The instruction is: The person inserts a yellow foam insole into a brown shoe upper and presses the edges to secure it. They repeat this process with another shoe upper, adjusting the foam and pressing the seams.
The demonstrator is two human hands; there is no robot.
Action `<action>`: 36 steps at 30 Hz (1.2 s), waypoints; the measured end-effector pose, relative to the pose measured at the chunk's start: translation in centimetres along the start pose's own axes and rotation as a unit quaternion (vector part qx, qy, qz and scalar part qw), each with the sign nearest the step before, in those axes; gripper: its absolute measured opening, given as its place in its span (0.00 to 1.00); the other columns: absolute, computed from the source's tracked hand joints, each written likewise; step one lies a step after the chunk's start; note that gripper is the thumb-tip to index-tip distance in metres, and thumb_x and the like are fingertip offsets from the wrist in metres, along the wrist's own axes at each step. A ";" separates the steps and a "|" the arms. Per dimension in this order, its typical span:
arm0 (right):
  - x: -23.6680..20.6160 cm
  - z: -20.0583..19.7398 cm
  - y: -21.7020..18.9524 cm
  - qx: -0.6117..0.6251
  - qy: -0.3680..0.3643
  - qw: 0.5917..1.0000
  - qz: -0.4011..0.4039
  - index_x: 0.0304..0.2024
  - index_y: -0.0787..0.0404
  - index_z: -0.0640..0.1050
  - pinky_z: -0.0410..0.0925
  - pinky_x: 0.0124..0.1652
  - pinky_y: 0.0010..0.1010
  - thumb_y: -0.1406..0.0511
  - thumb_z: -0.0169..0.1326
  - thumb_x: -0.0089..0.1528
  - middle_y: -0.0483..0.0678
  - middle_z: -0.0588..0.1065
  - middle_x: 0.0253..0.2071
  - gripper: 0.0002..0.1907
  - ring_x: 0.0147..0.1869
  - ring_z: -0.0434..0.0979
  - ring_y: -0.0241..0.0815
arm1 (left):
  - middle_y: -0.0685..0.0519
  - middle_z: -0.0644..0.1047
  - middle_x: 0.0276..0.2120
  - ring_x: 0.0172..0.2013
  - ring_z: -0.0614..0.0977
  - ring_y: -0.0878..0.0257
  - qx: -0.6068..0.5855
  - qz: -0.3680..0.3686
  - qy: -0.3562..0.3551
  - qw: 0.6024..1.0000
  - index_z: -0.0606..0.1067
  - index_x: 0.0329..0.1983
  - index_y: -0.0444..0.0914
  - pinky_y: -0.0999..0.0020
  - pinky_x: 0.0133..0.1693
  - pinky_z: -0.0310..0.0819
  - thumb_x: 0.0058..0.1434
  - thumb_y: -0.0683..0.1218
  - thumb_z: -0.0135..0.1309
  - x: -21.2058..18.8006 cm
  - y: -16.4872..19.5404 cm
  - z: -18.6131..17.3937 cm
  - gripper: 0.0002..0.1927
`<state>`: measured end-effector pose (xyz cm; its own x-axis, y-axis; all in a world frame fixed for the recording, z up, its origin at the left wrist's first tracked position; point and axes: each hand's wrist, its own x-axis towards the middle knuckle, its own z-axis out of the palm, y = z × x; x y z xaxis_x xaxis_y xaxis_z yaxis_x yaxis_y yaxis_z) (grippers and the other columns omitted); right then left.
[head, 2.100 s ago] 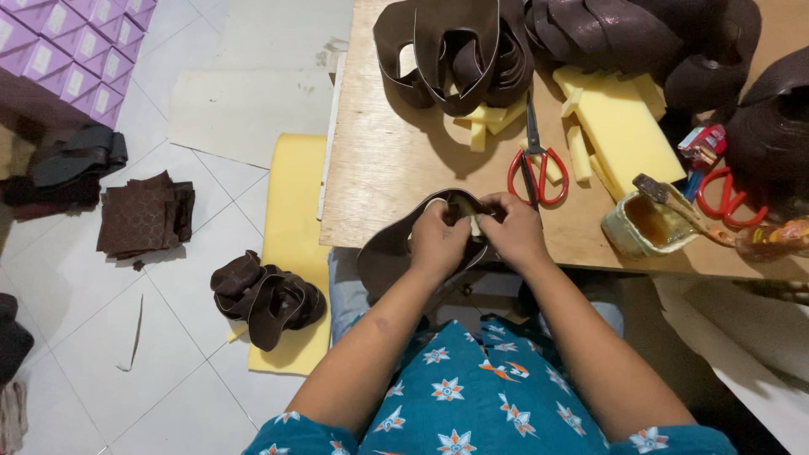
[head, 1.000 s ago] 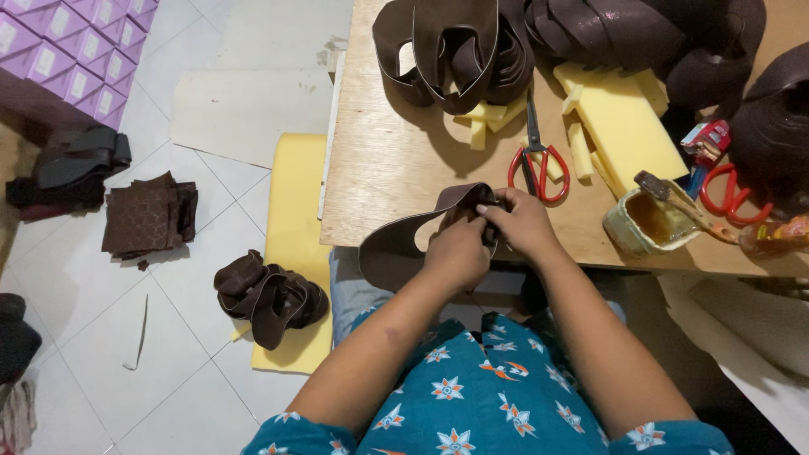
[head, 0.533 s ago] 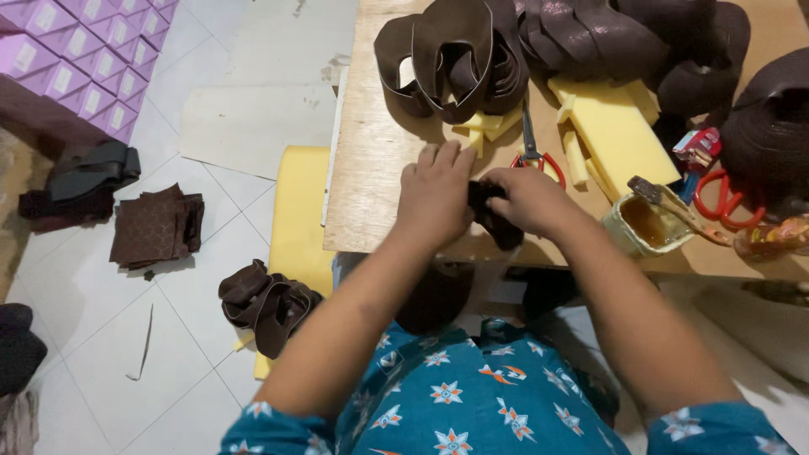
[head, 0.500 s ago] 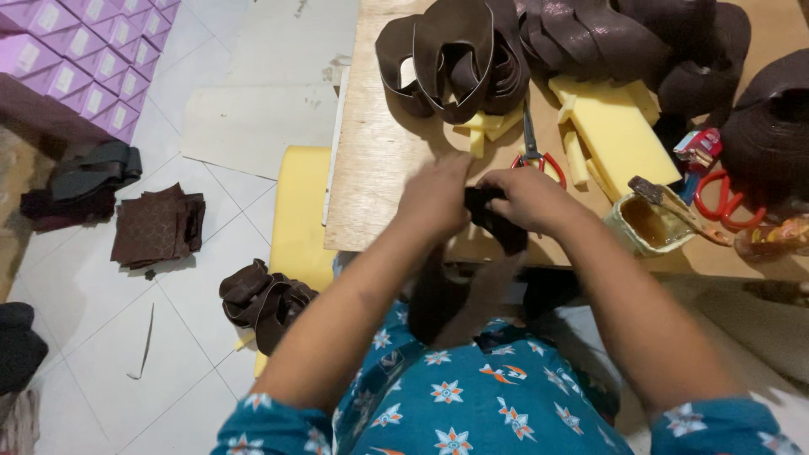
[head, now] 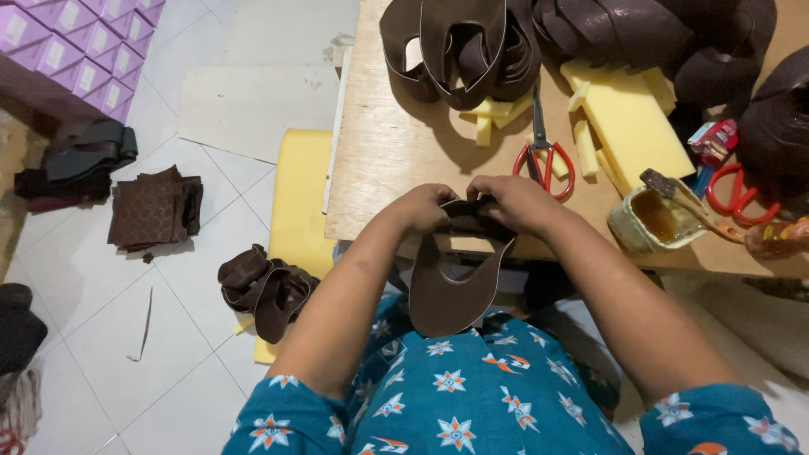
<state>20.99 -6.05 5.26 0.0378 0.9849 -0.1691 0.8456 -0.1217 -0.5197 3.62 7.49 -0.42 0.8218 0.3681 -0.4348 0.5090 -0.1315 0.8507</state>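
My left hand (head: 424, 209) and my right hand (head: 516, 202) both pinch the top of a dark brown leather piece (head: 451, 291) at the near edge of the wooden table (head: 396, 160). The piece hangs down over my lap, with a cut-out gap just below my fingers. Red-handled scissors (head: 543, 152) lie on the table just beyond my right hand.
Looped brown leather strips (head: 459, 42) and yellow foam blocks (head: 628, 118) lie at the back of the table. A glue pot with a brush (head: 653, 219) stands at right, next to a second pair of red scissors (head: 733, 190). Leather scraps (head: 265, 286), a yellow foam sheet (head: 299, 198) and purple boxes (head: 72, 38) are on the floor.
Both hands came back from over the table to its near edge. The leather piece, bunched in my right hand half a second ago, now hangs open and flat between both hands.
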 end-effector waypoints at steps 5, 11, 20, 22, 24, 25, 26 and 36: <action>-0.6 0.5 0.2 0.012 0.060 0.996 -0.068 0.41 0.56 0.78 0.72 0.45 0.39 0.70 0.60 0.54 0.50 0.77 0.41 0.12 0.49 0.79 0.54 | 0.48 0.83 0.43 0.41 0.85 0.57 0.010 -0.021 0.005 1.000 0.77 0.52 0.39 0.64 0.44 0.79 0.46 0.40 0.68 -2.8 2.5 0.7 0.27; -1.6 0.9 0.5 0.067 0.062 0.990 -0.106 0.38 0.59 0.77 0.71 0.47 0.36 0.70 0.60 0.54 0.48 0.74 0.44 0.10 0.50 0.77 0.50 | 0.45 0.83 0.40 0.42 0.84 0.50 0.137 0.007 0.091 0.986 0.79 0.48 0.40 0.58 0.44 0.78 0.47 0.47 0.68 -3.6 3.3 2.0 0.24; -1.4 -0.2 2.7 0.050 0.179 0.972 0.147 0.46 0.60 0.77 0.69 0.49 0.41 0.58 0.62 0.61 0.52 0.75 0.48 0.16 0.50 0.77 0.50 | 0.45 0.83 0.36 0.41 0.84 0.49 0.145 0.018 0.120 0.982 0.80 0.45 0.41 0.57 0.44 0.77 0.47 0.48 0.67 -3.3 2.0 2.6 0.21; -1.5 -0.6 3.7 -0.036 0.204 0.951 0.230 0.50 0.61 0.76 0.69 0.49 0.45 0.56 0.63 0.60 0.53 0.76 0.48 0.22 0.51 0.78 0.53 | 0.45 0.83 0.36 0.41 0.84 0.49 0.143 0.014 0.120 0.982 0.80 0.46 0.41 0.57 0.44 0.77 0.46 0.48 0.68 -3.5 2.2 2.5 0.22; -1.6 -0.7 4.5 -0.037 0.196 0.942 0.268 0.54 0.62 0.73 0.69 0.47 0.47 0.54 0.67 0.54 0.53 0.78 0.45 0.31 0.50 0.78 0.55 | 0.46 0.83 0.37 0.41 0.84 0.50 0.148 0.020 0.126 0.981 0.79 0.47 0.41 0.57 0.44 0.77 0.45 0.48 0.69 -3.6 2.6 2.5 0.24; -1.6 -0.6 4.6 -0.037 0.193 0.941 0.275 0.53 0.61 0.74 0.69 0.48 0.47 0.56 0.65 0.55 0.53 0.79 0.44 0.29 0.50 0.79 0.55 | 0.46 0.83 0.37 0.40 0.84 0.51 0.145 0.014 0.122 0.982 0.80 0.47 0.41 0.58 0.44 0.77 0.46 0.48 0.69 -3.7 2.7 2.4 0.24; -1.6 -0.5 4.7 -0.037 0.190 0.940 0.281 0.52 0.61 0.75 0.70 0.48 0.47 0.57 0.64 0.55 0.53 0.80 0.42 0.26 0.49 0.80 0.55 | 0.47 0.83 0.37 0.40 0.85 0.51 0.141 0.007 0.117 0.983 0.80 0.47 0.41 0.58 0.44 0.77 0.46 0.48 0.68 -3.7 2.8 2.4 0.23; -3.8 -2.5 -1.9 0.267 0.378 0.885 0.053 0.45 0.64 0.72 0.69 0.39 0.28 0.65 0.55 0.68 0.44 0.75 0.34 0.09 0.37 0.75 0.34 | 0.48 0.84 0.34 0.37 0.85 0.53 0.125 0.003 0.112 0.986 0.81 0.46 0.43 0.59 0.42 0.78 0.46 0.48 0.67 -3.8 2.5 2.6 0.21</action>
<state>20.61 -9.26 8.96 0.6175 0.7411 0.2634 0.4510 -0.0593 -0.8905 2.40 3.35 2.61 0.7621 0.5571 -0.3298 0.5747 -0.3475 0.7410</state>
